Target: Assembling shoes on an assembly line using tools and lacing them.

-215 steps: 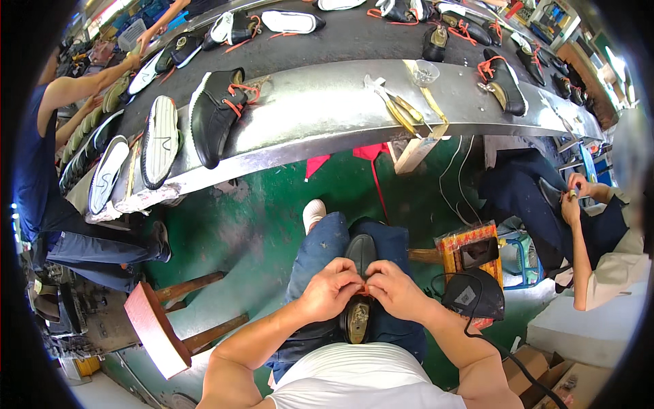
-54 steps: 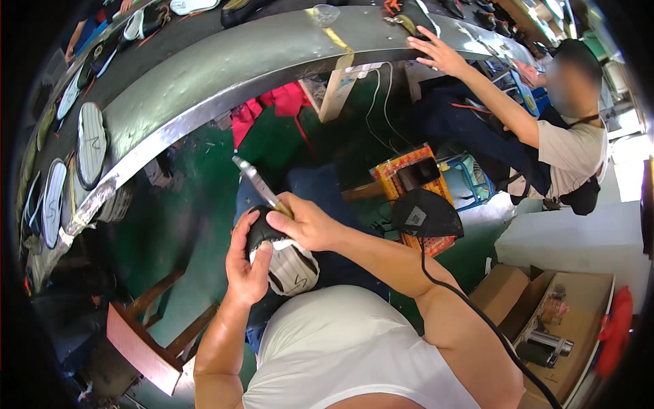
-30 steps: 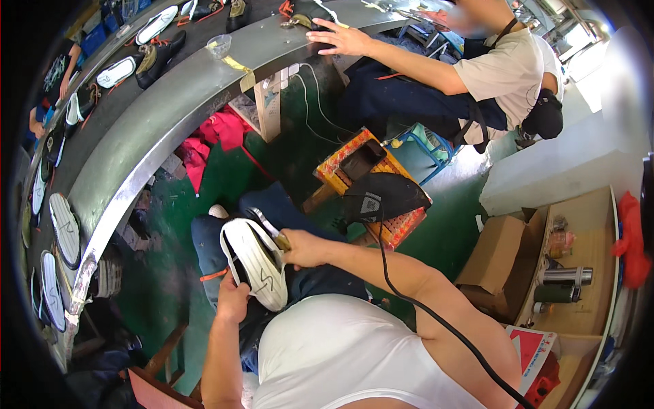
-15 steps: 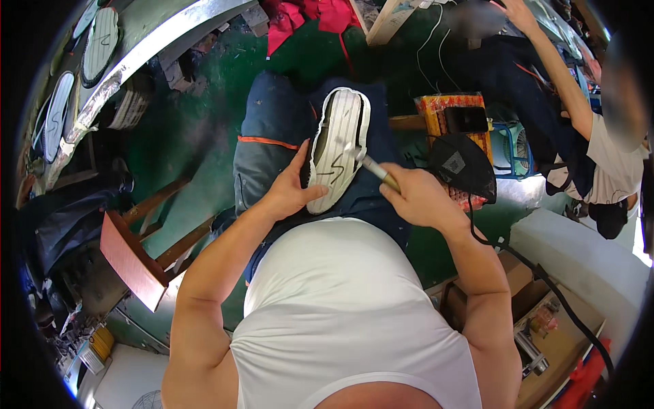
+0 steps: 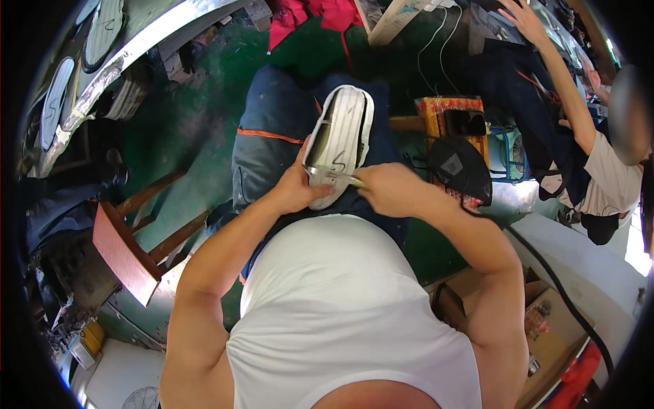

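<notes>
A shoe in the making lies bottom up across my thighs, toe away from me. Its pale striped underside carries a dark drawn mark, and a white edge of upper stands around it. My left hand is closed around the left side of its near end, thumb lying on the underside. My right hand grips the short handle of a metal-headed hammer. The hammer's head lies over the left edge of the underside, close to my left thumb; whether it touches the shoe I cannot tell.
To the right, a black cap and a dark phone rest on a patterned stool. Another person sits beyond. A wooden stool stands left, below a bench with more shoe bottoms. An open carton sits lower right.
My right hand has moved left and slightly nearer, carrying the hammer's head from the right of the underside to its left edge. My left hand keeps its hold on the shoe.
</notes>
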The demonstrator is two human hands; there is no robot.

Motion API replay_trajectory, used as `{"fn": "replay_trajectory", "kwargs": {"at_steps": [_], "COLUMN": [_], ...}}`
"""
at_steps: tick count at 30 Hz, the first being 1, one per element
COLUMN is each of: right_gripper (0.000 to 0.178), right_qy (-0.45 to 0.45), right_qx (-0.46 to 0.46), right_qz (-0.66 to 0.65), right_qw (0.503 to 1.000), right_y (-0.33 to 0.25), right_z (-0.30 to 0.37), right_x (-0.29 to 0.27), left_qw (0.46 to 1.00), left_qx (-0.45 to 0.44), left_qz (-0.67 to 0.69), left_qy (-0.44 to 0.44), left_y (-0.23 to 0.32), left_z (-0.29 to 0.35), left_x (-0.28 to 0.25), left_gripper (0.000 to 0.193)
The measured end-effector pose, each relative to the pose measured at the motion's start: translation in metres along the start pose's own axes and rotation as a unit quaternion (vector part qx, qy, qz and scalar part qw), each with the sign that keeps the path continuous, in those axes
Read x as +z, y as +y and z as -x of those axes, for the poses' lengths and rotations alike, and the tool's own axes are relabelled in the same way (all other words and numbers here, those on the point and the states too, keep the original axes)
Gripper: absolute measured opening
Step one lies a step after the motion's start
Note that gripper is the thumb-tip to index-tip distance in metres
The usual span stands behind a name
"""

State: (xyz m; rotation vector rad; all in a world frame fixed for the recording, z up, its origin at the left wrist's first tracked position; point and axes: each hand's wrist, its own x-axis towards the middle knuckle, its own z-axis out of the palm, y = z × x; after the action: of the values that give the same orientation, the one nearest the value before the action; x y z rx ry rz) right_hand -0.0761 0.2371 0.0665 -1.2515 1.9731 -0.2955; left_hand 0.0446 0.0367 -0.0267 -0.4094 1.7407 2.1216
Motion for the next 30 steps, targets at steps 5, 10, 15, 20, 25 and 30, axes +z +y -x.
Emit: {"fn": "replay_trajectory", "kwargs": {"at_steps": [5, 10, 15, 20, 25, 30], "right_gripper": [0.023, 0.025, 0.020, 0.020, 0.027, 0.029], "right_qy": [-0.013, 0.086, -0.125, 0.040, 0.104, 0.152], "right_qx": [0.053, 0.041, 0.119, 0.015, 0.036, 0.020], "right_qz": [-0.088, 0.009, 0.087, 0.034, -0.027, 0.007], "right_qw": [0.995, 0.995, 0.981, 0.999, 0.994, 0.988], "right_y": [-0.005, -0.002, -0.028, 0.003, 0.002, 0.018], "right_z": [0.008, 0.015, 0.003, 0.002, 0.011, 0.023], "right_x": [0.002, 0.007, -0.044, 0.003, 0.032, 0.011], "left_qw": [0.999, 0.991, 0.969, 0.934, 0.926, 0.913], "left_qx": [0.012, 0.007, -0.036, -0.082, -0.009, 0.073], "left_qz": [0.006, -0.116, 0.238, 0.225, -0.106, -0.209], "left_qy": [0.041, 0.060, 0.056, 0.264, 0.362, 0.343], "left_y": [-0.009, -0.007, 0.016, 0.009, -0.005, -0.015], "left_z": [0.000, 0.003, 0.010, -0.014, -0.027, -0.027], "left_x": [0.005, 0.014, 0.020, 0.038, 0.038, 0.037], "left_gripper": [0.116, 0.110, 0.085, 0.067, 0.058, 0.050]}}
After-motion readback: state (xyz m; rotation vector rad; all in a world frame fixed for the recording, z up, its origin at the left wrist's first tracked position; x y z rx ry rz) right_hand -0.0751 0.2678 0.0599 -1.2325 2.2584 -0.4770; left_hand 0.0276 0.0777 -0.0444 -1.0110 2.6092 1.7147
